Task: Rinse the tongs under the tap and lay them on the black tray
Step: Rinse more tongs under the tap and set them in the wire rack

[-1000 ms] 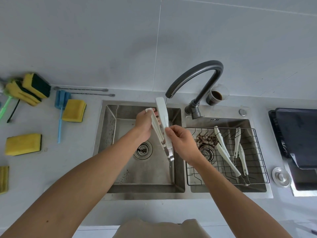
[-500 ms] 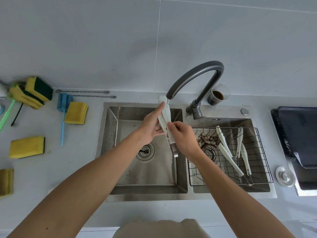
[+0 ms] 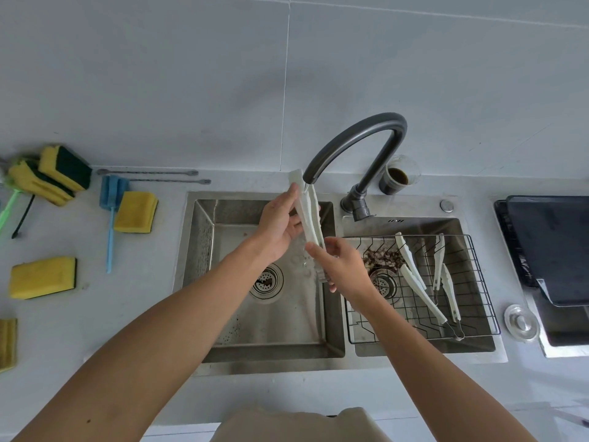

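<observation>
White tongs [image 3: 308, 215] stand nearly upright over the left sink basin [image 3: 267, 317], their tips right under the spout of the dark curved tap [image 3: 357, 138]. A thin stream of water runs onto them. My left hand [image 3: 280, 228] wraps the upper part of the tongs. My right hand [image 3: 339, 266] grips their lower hinge end. The black tray [image 3: 554, 250] sits on the counter at the far right, apart from both hands.
A wire rack [image 3: 424, 288] in the right basin holds two more white tongs [image 3: 420, 288]. Food scraps lie near its drain. Yellow sponges [image 3: 135, 212] and a blue brush [image 3: 111, 215] lie on the left counter. A glass of dark liquid [image 3: 398, 177] stands behind the tap.
The tongs have been lifted and tilted so their tips sit under the spout. My left hand slid up along them, and my right hand dropped to the hinge end.
</observation>
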The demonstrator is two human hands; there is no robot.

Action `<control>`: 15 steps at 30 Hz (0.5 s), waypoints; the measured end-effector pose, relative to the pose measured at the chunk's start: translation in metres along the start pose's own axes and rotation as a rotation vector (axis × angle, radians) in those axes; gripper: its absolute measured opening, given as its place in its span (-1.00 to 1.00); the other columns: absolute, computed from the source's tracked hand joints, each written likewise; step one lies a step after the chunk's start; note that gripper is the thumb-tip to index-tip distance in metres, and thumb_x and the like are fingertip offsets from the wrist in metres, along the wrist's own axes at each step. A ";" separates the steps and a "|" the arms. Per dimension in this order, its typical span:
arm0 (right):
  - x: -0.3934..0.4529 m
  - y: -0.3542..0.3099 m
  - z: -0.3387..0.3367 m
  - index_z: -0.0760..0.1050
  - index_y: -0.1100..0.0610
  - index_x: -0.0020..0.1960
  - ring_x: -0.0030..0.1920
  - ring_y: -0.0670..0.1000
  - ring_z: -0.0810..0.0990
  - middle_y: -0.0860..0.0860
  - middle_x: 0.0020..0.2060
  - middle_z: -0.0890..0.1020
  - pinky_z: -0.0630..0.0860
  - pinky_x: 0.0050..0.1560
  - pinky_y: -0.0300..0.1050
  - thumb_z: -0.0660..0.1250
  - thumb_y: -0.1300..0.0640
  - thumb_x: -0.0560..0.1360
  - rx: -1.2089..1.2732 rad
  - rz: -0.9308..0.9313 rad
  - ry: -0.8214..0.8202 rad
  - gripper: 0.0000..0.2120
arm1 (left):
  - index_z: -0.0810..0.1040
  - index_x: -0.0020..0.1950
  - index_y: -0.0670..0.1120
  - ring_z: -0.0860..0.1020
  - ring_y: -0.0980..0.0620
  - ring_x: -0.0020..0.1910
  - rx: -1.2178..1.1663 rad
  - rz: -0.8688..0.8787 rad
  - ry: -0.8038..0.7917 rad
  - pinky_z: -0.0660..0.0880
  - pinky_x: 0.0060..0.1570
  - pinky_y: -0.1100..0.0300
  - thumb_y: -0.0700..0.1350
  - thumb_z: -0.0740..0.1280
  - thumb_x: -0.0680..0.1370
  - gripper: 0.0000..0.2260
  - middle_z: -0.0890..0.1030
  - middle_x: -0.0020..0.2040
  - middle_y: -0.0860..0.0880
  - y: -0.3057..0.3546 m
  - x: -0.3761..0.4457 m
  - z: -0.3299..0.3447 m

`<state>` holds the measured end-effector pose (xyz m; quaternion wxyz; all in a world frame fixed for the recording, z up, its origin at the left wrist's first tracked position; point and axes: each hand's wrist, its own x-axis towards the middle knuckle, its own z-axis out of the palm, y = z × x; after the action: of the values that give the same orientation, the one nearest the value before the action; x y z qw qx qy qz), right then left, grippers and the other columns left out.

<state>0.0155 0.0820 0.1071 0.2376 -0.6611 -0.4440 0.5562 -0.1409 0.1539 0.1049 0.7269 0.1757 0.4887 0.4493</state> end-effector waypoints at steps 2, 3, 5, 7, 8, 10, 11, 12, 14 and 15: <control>-0.003 0.000 0.001 0.59 0.25 0.03 -0.49 -0.17 0.45 0.04 -0.30 0.55 0.41 -0.46 -0.25 0.43 -0.08 0.60 -0.001 -0.060 -0.046 -0.64 | 0.50 0.45 -0.21 0.69 -0.21 0.14 -0.012 -0.005 0.000 0.69 0.08 -0.06 0.05 0.26 0.70 -0.57 0.67 0.25 -0.31 0.001 -0.001 0.001; -0.005 -0.001 0.002 0.58 0.21 -0.11 -0.51 -0.19 0.42 0.02 -0.37 0.53 0.40 -0.46 -0.27 0.44 -0.04 0.61 -0.015 -0.094 -0.036 -0.69 | 0.50 0.45 -0.21 0.68 -0.22 0.15 -0.014 -0.011 0.009 0.68 0.12 -0.09 0.05 0.25 0.71 -0.58 0.68 0.22 -0.29 0.000 -0.001 0.001; -0.007 -0.004 0.005 0.53 0.12 -0.22 -0.52 -0.20 0.41 -0.07 -0.44 0.48 0.40 -0.46 -0.30 0.45 -0.04 0.60 -0.082 -0.134 0.014 -0.69 | 0.48 0.46 -0.20 0.68 -0.22 0.14 -0.026 -0.025 0.035 0.65 0.15 -0.11 0.05 0.23 0.72 -0.57 0.75 0.05 -0.16 -0.001 -0.003 -0.001; -0.007 -0.004 0.006 0.52 0.14 -0.21 -0.50 -0.15 0.40 -0.10 -0.46 0.48 0.38 -0.45 -0.21 0.44 -0.12 0.56 -0.205 -0.137 0.079 -0.64 | 0.48 0.43 -0.22 0.68 -0.17 0.06 -0.044 -0.035 0.053 0.65 0.12 -0.12 0.04 0.22 0.72 -0.59 0.73 -0.03 -0.09 -0.003 -0.003 -0.004; -0.006 -0.003 0.006 0.52 0.17 -0.18 -0.48 -0.11 0.41 -0.08 -0.44 0.49 0.37 -0.44 -0.16 0.42 -0.17 0.55 -0.304 -0.129 0.125 -0.60 | 0.49 0.37 -0.22 0.68 -0.18 0.05 -0.047 -0.036 0.052 0.64 0.15 -0.15 0.02 0.21 0.73 -0.64 0.73 0.02 -0.13 -0.003 -0.003 -0.006; -0.007 0.000 0.007 0.47 0.18 -0.17 -0.43 -0.01 0.43 -0.01 -0.40 0.53 0.38 -0.39 -0.11 0.37 -0.21 0.55 -0.546 -0.156 0.216 -0.56 | 0.53 0.19 -0.18 0.68 -0.21 0.05 -0.024 -0.034 0.052 0.60 0.23 -0.23 -0.04 0.22 0.73 -0.77 0.70 0.06 -0.19 -0.004 -0.006 -0.009; -0.009 0.001 0.007 0.45 0.18 -0.17 -0.40 0.03 0.46 0.01 -0.37 0.55 0.40 -0.36 -0.08 0.35 -0.21 0.56 -0.653 -0.187 0.245 -0.56 | 0.54 0.12 -0.16 0.68 -0.21 0.03 -0.006 -0.037 0.066 0.58 0.25 -0.24 -0.06 0.22 0.72 -0.81 0.69 0.05 -0.20 -0.004 -0.007 -0.011; -0.010 0.002 0.008 0.43 0.17 -0.15 -0.36 0.06 0.51 0.02 -0.32 0.57 0.43 -0.32 -0.06 0.33 -0.20 0.58 -0.740 -0.217 0.260 -0.58 | 0.54 0.08 -0.16 0.69 -0.20 0.00 0.000 -0.044 0.092 0.59 0.25 -0.24 -0.07 0.22 0.72 -0.81 0.68 0.06 -0.21 -0.006 -0.007 -0.013; -0.010 0.004 0.011 0.45 0.16 -0.07 -0.29 0.10 0.57 0.02 -0.23 0.58 0.48 -0.27 -0.04 0.30 -0.18 0.61 -0.891 -0.250 0.275 -0.62 | 0.52 0.07 -0.18 0.69 -0.21 -0.04 -0.022 -0.061 0.146 0.62 0.20 -0.21 -0.05 0.18 0.74 -0.76 0.65 0.11 -0.23 -0.010 -0.007 -0.017; -0.009 0.005 0.012 0.47 0.17 -0.03 -0.29 0.12 0.57 0.03 -0.21 0.58 0.47 -0.28 -0.04 0.30 -0.15 0.62 -0.963 -0.271 0.294 -0.64 | 0.51 0.09 -0.20 0.70 -0.20 -0.07 -0.027 -0.069 0.158 0.64 0.17 -0.19 -0.01 0.16 0.75 -0.72 0.64 0.11 -0.23 -0.012 -0.007 -0.020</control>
<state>0.0057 0.0693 0.1041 0.0362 -0.7031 -0.6932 0.1544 -0.1529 0.1384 0.0911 0.7035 0.1131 0.5441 0.4430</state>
